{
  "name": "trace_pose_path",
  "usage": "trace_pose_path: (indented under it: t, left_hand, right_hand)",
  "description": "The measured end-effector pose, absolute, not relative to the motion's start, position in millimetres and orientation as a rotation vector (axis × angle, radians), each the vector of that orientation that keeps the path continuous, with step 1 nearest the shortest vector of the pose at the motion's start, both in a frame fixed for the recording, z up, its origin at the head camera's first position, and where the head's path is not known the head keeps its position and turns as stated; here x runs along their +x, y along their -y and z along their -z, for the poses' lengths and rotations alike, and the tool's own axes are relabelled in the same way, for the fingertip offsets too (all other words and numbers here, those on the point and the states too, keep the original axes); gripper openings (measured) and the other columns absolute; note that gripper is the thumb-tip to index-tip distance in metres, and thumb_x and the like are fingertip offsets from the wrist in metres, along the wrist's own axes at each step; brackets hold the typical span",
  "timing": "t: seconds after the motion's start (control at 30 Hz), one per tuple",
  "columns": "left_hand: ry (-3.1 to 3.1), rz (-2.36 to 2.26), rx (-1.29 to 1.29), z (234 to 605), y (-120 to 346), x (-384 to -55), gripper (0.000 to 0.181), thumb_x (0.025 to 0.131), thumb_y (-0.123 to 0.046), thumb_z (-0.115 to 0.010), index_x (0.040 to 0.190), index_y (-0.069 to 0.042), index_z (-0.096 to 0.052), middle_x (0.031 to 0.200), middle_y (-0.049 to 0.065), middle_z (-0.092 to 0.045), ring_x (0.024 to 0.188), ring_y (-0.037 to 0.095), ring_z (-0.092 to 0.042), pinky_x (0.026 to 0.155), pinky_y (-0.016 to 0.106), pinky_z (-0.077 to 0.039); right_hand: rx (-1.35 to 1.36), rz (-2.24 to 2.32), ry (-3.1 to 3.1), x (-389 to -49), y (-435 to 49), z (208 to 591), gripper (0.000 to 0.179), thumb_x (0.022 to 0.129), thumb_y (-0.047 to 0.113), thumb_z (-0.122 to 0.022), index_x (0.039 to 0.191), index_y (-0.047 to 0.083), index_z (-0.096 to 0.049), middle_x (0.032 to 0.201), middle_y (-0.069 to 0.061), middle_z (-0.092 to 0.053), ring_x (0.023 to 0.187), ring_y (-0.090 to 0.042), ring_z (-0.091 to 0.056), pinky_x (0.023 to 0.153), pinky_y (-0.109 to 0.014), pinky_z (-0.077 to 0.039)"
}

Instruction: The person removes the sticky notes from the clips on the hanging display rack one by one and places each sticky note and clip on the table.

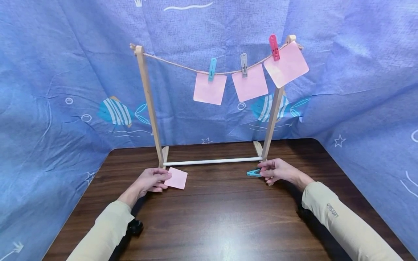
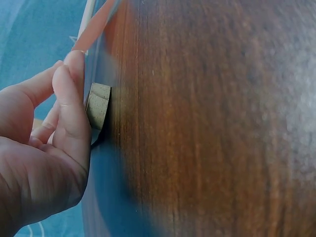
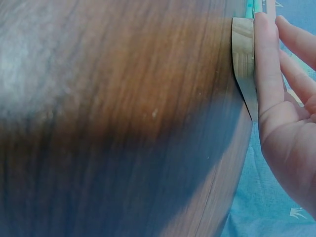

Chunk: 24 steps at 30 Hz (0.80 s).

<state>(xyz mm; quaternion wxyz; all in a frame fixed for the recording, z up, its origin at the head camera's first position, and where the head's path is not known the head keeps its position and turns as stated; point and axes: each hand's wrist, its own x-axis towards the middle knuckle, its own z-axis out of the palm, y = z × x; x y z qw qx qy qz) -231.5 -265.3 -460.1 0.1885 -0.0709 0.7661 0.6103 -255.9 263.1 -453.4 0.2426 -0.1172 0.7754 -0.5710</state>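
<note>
My left hand (image 1: 152, 180) pinches a pink square paper note (image 1: 177, 178) by its left edge, just above the table near the foot of the rack's left post. The note's edge (image 2: 96, 27) shows past the fingertips in the left wrist view. Across the table, my right hand (image 1: 275, 171) pinches a teal clothespin (image 1: 253, 173) near the right post. Only a sliver of that clothespin (image 3: 250, 8) appears in the right wrist view. Three pink notes hang from a twine line (image 1: 176, 65), held by a blue clothespin (image 1: 212, 69), a grey clothespin (image 1: 244, 65) and a red clothespin (image 1: 274, 48).
A wooden rack with a left post (image 1: 150, 105), a right post (image 1: 273, 119) and a white crossbar (image 1: 212, 161) stands at the back of the dark wooden table (image 1: 212, 206). Behind it hangs a blue cloth (image 1: 183, 119) with fish prints.
</note>
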Motion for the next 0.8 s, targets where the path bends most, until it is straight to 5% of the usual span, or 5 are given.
trace_pose_path:
  t: [0.3, 0.53, 0.8]
  left_hand:
    - [-2.136, -1.743, -0.212, 457, 266, -229, 0.047, 0.095, -0.029, -0.074, 0.127, 0.001, -0.056, 0.084, 0.005, -0.065, 0.055, 0.007, -0.063, 0.046, 0.015, -0.047]
    - [-2.088, -1.757, -0.158, 456, 267, -228, 0.050, 0.099, -0.028, -0.070, 0.133, 0.003, -0.051, 0.087, 0.004, -0.067, 0.059, 0.008, -0.066, 0.049, 0.017, -0.051]
    - [-2.052, -1.659, -0.037, 445, 271, -231, 0.047, 0.102, -0.023, -0.064, 0.136, 0.007, -0.051, 0.097, 0.008, -0.067, 0.069, 0.012, -0.069, 0.051, 0.019, -0.051]
  right_hand:
    - [-0.302, 1.547, -2.100, -256, -263, 449, 0.052, 0.101, 0.011, -0.063, 0.140, -0.017, -0.044, 0.080, -0.012, -0.065, 0.069, -0.016, -0.064, 0.065, -0.037, -0.062]
    - [-0.286, 1.571, -2.059, -257, -265, 448, 0.047, 0.103, 0.011, -0.059, 0.138, -0.017, -0.045, 0.100, -0.017, -0.063, 0.072, -0.018, -0.066, 0.068, -0.039, -0.063]
    - [-0.263, 1.541, -2.029, -256, -263, 439, 0.041, 0.106, 0.015, -0.057, 0.134, -0.014, -0.049, 0.100, -0.016, -0.063, 0.071, -0.017, -0.066, 0.066, -0.040, -0.062]
